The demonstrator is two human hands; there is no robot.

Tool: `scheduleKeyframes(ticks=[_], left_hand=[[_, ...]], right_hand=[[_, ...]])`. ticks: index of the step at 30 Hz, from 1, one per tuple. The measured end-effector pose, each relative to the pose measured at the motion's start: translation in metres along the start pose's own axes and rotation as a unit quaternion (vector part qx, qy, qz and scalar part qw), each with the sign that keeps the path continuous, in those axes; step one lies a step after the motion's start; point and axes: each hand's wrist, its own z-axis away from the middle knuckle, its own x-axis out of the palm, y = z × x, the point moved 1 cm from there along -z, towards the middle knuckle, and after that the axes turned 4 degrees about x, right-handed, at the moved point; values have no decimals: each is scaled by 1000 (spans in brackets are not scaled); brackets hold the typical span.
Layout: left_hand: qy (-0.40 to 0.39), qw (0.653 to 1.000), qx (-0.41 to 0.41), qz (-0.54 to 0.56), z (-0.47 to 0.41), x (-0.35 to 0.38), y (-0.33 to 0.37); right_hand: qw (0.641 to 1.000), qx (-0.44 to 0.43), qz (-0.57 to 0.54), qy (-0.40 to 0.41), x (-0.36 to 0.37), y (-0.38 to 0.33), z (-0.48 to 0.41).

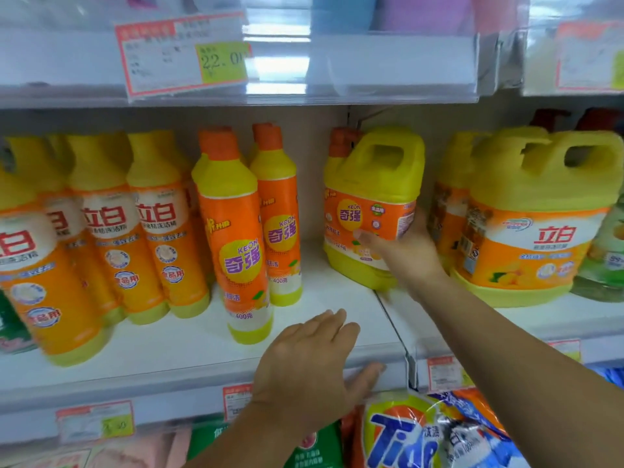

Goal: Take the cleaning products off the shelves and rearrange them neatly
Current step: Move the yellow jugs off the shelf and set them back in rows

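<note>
Jug (371, 211) upright, handle up, label forward, gripped by right hand (401, 251); left hand (310, 363) open, flat on shelf edge (169, 386).

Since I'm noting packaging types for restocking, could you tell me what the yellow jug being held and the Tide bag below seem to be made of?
The yellow jug, gripped by the right hand, looks like opaque moulded plastic with a dull sheen: its handle is formed in one piece, and a glossy printed label wraps it. The Tide bag appears to be thin plastic film, glossy and crinkled, with bright highlights on its folds.
</note>
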Motion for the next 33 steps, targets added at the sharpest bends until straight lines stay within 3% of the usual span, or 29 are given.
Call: scheduleKeyframes(ticks=[6, 10, 15, 18, 21, 22, 23, 27, 33], left_hand=[[18, 1000, -9, 21, -2, -3, -4], [2, 989, -63, 131, -6, -24, -4], [45, 907, -201, 368, 11, -73, 35], [3, 804, -265, 532, 29, -104, 58], [-121, 614, -320, 711, 48, -135, 68], [-156, 570, -322, 740, 54, -141, 70], [-176, 549, -327, 749, 64, -150, 75], [-132, 566, -382, 718, 107, -166, 95], [-80, 674, -378, 629, 146, -172, 105]], right_hand=[[1000, -19, 4, -18, -30, -9, 36], [996, -52, 22, -71, -69, -32, 83], [991, -70, -3, -112, -112, -63, 149], [984, -43, -78, -152, -134, -75, 193], [975, 6, -106, -196, -145, -80, 231], [971, 21, -108, -214, -145, -81, 239], [967, 35, -115, -225, -147, -84, 249], [963, 87, -87, -240, -162, -100, 283], [961, 200, -51, -186, -181, -97, 311]])
